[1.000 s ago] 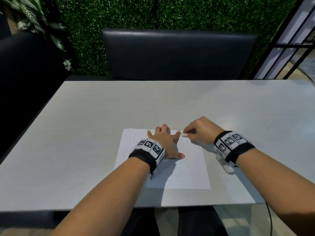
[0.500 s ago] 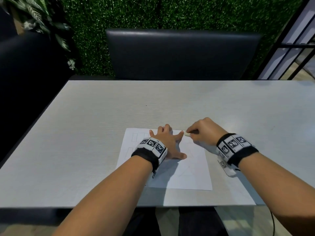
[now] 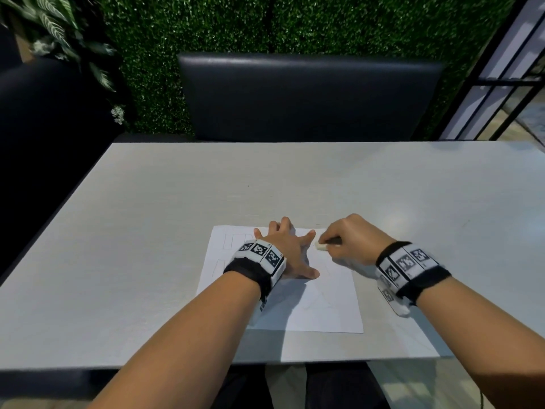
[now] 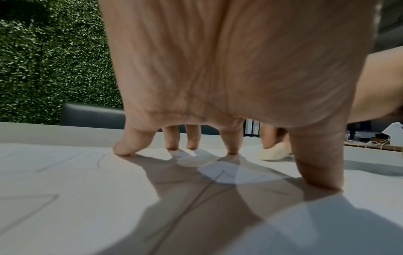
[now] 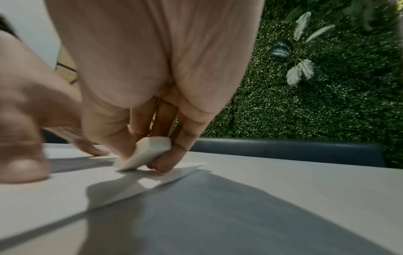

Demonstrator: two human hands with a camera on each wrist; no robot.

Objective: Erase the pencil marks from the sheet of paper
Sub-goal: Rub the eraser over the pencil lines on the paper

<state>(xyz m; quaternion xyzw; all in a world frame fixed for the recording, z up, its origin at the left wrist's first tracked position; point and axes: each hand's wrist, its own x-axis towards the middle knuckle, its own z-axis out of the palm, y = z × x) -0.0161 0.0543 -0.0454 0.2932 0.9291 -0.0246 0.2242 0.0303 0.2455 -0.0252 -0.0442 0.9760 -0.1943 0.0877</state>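
A white sheet of paper with faint pencil lines lies near the table's front edge. My left hand is spread on the sheet's upper middle, its straight fingertips pressing the paper down. My right hand pinches a small white eraser between thumb and fingers. The eraser touches the paper near its top right corner, just right of my left index finger. It also shows past my left thumb, the eraser resting on the sheet.
The pale grey table stretches far and wide around the sheet. A dark padded bench back stands behind its far edge, before a green hedge wall. A dark seat is on the left, a black-framed window on the right.
The right hand has slid the eraser slightly toward me and down the sheet's top right area. The left hand stays pressed on the paper.
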